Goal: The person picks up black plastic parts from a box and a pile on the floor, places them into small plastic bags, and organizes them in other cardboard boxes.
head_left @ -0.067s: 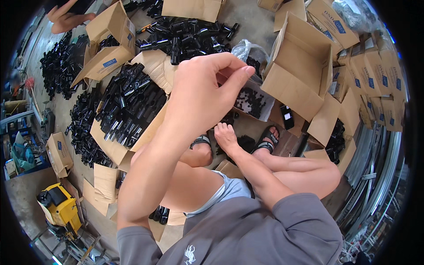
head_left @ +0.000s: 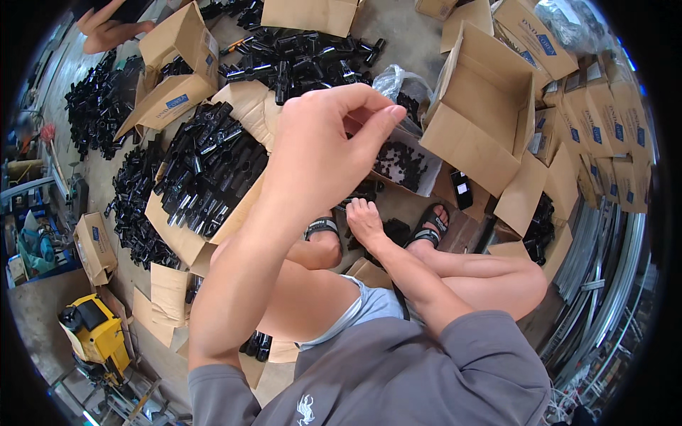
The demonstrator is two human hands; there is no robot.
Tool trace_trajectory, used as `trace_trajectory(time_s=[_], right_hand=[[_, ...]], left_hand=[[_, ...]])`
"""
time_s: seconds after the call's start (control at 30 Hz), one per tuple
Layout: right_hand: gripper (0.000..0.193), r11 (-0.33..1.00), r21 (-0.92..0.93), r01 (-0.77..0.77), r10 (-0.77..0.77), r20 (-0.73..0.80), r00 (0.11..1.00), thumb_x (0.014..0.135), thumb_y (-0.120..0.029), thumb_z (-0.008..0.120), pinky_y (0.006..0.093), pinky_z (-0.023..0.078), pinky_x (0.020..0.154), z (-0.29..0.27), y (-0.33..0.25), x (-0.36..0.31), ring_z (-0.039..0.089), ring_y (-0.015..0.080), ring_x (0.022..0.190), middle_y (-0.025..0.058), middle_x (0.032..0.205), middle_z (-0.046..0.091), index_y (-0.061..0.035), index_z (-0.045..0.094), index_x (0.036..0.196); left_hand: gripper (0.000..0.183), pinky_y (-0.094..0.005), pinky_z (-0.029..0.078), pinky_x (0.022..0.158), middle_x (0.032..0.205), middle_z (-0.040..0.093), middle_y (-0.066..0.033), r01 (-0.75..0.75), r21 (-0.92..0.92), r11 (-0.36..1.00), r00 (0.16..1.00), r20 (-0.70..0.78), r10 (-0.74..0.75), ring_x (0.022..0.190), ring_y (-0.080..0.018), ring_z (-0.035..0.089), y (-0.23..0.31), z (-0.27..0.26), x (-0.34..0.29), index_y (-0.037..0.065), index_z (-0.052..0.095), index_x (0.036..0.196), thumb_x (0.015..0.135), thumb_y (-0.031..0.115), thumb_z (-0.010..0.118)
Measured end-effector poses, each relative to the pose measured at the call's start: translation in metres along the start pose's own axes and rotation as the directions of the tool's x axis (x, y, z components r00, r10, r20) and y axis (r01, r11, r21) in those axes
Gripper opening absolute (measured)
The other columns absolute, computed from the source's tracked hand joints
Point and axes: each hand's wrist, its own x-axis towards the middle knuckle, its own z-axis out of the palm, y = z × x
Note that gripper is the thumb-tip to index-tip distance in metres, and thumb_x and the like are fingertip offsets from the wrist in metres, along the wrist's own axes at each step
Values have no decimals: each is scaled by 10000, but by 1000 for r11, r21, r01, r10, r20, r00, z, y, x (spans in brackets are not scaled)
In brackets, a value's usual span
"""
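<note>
My left hand is raised high in the middle of the view, thumb and forefinger pinched together. Whatever lies between those fingertips, if anything, is too small or hidden to make out. Lower down, between my feet, my right hand has its fingers curled in, and what they hold is hidden. Dark parts lie on the floor beside it. Beyond my left hand stands a white-lined box of small black pieces. Left of my left wrist, an open carton holds a heap of long black tubular parts.
More black parts are piled at the back. An open carton stands at the right, with stacked boxes behind. A phone lies by my right foot. A yellow machine is at lower left; another person's leg shows far left.
My left hand has shifted very slightly to the left, still pinched. My right hand has hardly moved.
</note>
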Motion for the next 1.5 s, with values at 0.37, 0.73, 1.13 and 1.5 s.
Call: trace_trajectory(time_s=[0.37,0.73,1.13,1.5], right_hand=[[160,-303,881,363,681,-66,730,1014,-134,681,244,496,875,-195,42,21,635,78,952,4,1037,676,-53,618,1137],[124,208,978,3,662,-143,735,1018,-44,631,260,526,776,-174,106,-41,655,102,854,39,971,707,14,713,1089],[153,822,112,-558,467,427,774,783,-42,667,517,607,790,-13,106,-95,739,428,916,277,928,738,-2,769,890],[257,561,688,-460,577,73,813,863,-91,604,545,521,839,-49,108,-87,644,462,950,226,956,638,-26,515,1095]], left_hand=[[699,-336,573,855,1179,717,-226,197,303,933,906,307,-291,1056,-243,707,-44,2,5,-95,584,1335,954,474,724],[228,-251,540,704,944,695,-40,488,-385,783,830,483,-279,822,-100,657,-16,51,-3,28,646,1113,1006,222,699],[341,-244,527,875,1001,652,-48,441,-318,839,895,229,-383,913,-99,623,-28,43,-2,-10,618,1326,989,18,573],[226,-273,523,807,1079,656,5,665,-355,657,745,382,-547,990,-97,649,-12,21,4,132,574,1284,1107,257,507]])
